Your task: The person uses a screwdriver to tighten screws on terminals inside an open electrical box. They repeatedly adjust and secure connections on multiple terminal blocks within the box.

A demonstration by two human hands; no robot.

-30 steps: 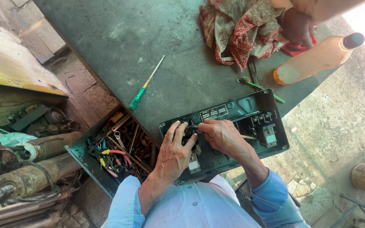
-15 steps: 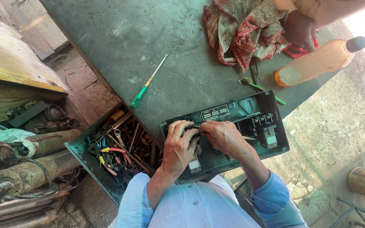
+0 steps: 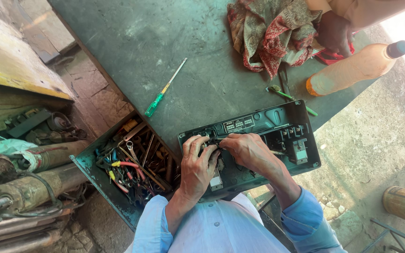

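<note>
Both hands pinch at a small part inside the open green casing (image 3: 277,140): the left hand (image 3: 198,164) and the right hand (image 3: 244,147) meet fingertip to fingertip. A second ago they sat slightly apart. The casing overhangs the table (image 3: 165,42) edge; a toolbox (image 3: 90,164) lies left, a screwdriver (image 3: 162,91) beyond.

White rectangular label (image 3: 238,124) on dark green panel (image 3: 277,117)
</note>
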